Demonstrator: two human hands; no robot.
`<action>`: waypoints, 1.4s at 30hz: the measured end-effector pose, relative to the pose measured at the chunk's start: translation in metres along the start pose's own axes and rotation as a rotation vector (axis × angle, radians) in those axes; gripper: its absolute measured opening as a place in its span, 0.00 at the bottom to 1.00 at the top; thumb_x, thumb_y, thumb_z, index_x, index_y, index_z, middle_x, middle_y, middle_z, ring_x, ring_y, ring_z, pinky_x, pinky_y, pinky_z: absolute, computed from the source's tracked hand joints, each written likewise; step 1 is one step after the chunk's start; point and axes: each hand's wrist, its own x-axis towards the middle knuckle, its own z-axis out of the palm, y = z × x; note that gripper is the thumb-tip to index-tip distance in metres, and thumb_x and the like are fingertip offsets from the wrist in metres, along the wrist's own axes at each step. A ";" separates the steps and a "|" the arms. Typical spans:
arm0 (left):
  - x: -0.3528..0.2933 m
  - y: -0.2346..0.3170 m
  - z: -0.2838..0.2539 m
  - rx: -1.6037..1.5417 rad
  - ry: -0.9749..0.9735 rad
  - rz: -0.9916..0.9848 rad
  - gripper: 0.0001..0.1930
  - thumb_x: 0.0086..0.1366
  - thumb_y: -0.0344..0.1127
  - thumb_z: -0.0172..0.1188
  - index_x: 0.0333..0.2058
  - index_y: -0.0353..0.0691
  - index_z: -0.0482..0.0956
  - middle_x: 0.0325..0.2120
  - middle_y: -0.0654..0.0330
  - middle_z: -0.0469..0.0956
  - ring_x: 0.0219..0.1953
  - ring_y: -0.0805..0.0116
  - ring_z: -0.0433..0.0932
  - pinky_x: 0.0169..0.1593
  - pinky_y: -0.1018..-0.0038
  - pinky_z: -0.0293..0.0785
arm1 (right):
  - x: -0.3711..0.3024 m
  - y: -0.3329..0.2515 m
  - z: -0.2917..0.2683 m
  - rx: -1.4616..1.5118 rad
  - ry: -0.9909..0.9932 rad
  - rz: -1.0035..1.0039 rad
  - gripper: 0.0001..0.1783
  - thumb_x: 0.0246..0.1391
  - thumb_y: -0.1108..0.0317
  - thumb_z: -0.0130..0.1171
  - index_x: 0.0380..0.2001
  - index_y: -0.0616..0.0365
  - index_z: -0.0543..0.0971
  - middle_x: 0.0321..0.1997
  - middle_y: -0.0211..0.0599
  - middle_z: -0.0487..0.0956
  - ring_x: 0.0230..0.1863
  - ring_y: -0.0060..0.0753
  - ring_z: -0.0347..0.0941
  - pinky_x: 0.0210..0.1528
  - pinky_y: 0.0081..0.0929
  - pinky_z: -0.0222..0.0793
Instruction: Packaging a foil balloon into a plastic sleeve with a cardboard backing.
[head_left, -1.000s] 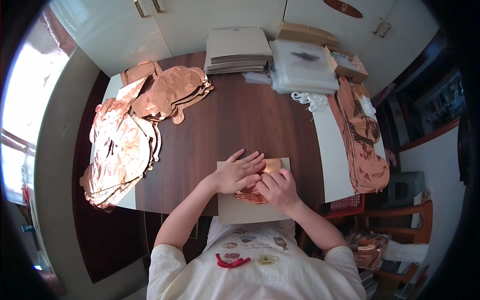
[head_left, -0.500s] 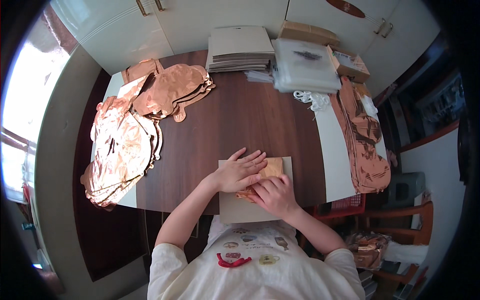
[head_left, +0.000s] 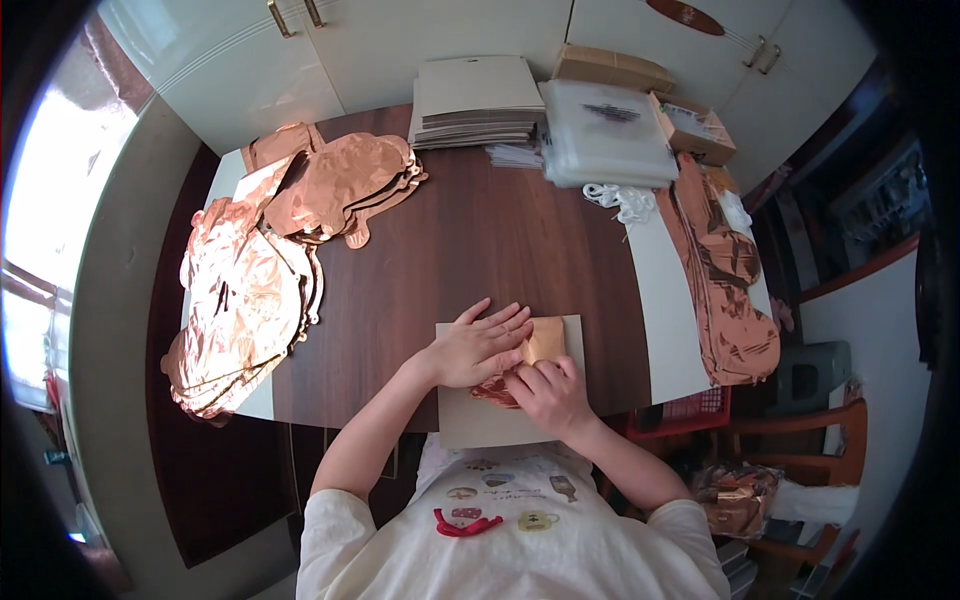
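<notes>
A folded copper-coloured foil piece [head_left: 546,338] lies on a grey rectangular cardboard sheet [head_left: 490,428]. The left hand [head_left: 474,350] rests flat over the foil's left part, fingers extended. The right hand [head_left: 550,396] curls its fingers at the foil's near right; whether they pinch cannot be determined.

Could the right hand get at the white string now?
Probably yes, with a stretch: nothing seems to stand between the right hand and the string, though that hand is at the foil.

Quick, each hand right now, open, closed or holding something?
Left hand: open, laid flat over the folded copper foil.
Right hand: curled at the foil; whether it grips cannot be told.
</notes>
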 end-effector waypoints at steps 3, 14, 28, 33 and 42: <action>0.000 -0.001 0.002 0.006 0.005 0.001 0.31 0.71 0.53 0.32 0.64 0.40 0.56 0.67 0.57 0.51 0.70 0.65 0.45 0.69 0.58 0.33 | -0.011 0.001 -0.001 0.076 -0.054 0.003 0.11 0.44 0.64 0.58 0.33 0.52 0.79 0.33 0.25 0.73 0.37 0.26 0.70 0.44 0.30 0.63; -0.001 0.005 0.009 0.434 0.091 0.042 0.28 0.67 0.48 0.46 0.64 0.52 0.59 0.65 0.62 0.57 0.68 0.63 0.51 0.68 0.55 0.43 | -0.037 -0.005 -0.016 0.089 -0.162 -0.042 0.37 0.44 0.36 0.57 0.48 0.57 0.76 0.49 0.34 0.72 0.54 0.32 0.66 0.62 0.40 0.58; -0.023 0.007 0.009 0.441 0.099 0.047 0.22 0.66 0.49 0.49 0.59 0.67 0.67 0.63 0.66 0.59 0.67 0.60 0.54 0.67 0.53 0.45 | 0.016 0.040 -0.011 0.347 -0.123 0.022 0.23 0.52 0.54 0.56 0.46 0.59 0.75 0.43 0.35 0.78 0.46 0.33 0.74 0.58 0.39 0.61; -0.017 0.009 0.010 0.426 0.133 0.062 0.22 0.66 0.48 0.48 0.60 0.65 0.66 0.64 0.65 0.59 0.67 0.60 0.53 0.68 0.53 0.45 | 0.026 0.062 0.023 0.206 -0.192 0.024 0.25 0.53 0.68 0.52 0.55 0.61 0.69 0.58 0.44 0.72 0.61 0.40 0.66 0.66 0.43 0.54; -0.033 0.036 0.025 0.454 0.083 -0.085 0.31 0.64 0.55 0.47 0.63 0.50 0.60 0.64 0.53 0.56 0.67 0.53 0.52 0.67 0.54 0.45 | 0.020 0.076 0.016 0.214 -0.419 0.004 0.35 0.57 0.50 0.52 0.60 0.64 0.64 0.67 0.44 0.61 0.69 0.38 0.55 0.69 0.44 0.47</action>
